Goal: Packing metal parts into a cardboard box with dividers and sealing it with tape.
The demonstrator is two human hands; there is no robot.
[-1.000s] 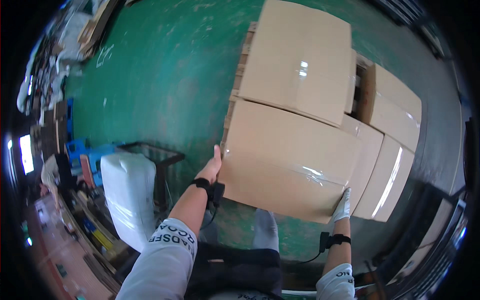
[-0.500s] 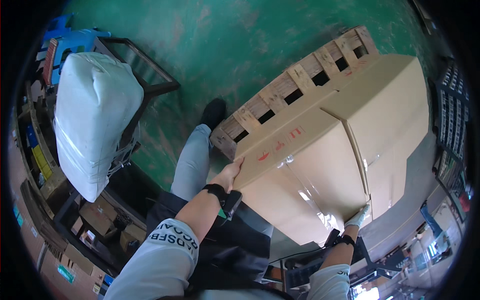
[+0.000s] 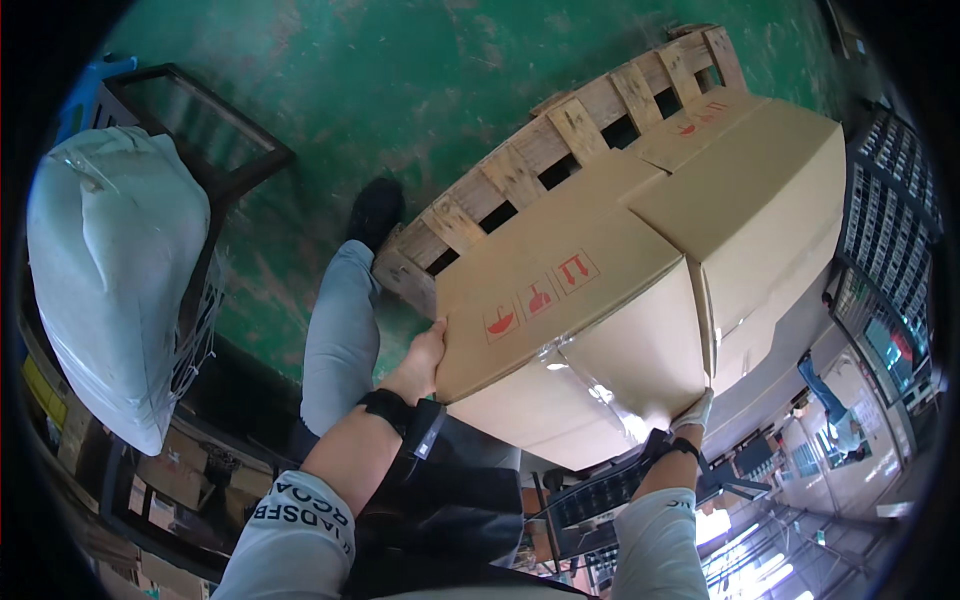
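A large tan cardboard box [image 3: 580, 330] with red handling symbols and clear tape along its near edge is between my hands. My left hand [image 3: 425, 355], bare, grips its left end, the thumb over the upper edge and the other fingers mostly hidden. At the box's near right corner, my right hand [image 3: 697, 408] wears a pale glove and holds it from beside and below; its fingers are partly covered. A second cardboard box [image 3: 765, 200] stands against the first one's right side. Beneath their far side a wooden pallet [image 3: 515, 175] shows.
A bulky white wrapped bundle [image 3: 115, 270] rests at the left beside a dark metal frame [image 3: 235, 180]. My leg and dark shoe [image 3: 377, 212] are close to the pallet's left corner. Black racks [image 3: 893, 190] stand at the far right. The floor [image 3: 400, 80] is green.
The held box now shows more of its symbol-marked face, its near side having dropped back from view. Both hands stay on it and sit further left. My view has shifted, too.
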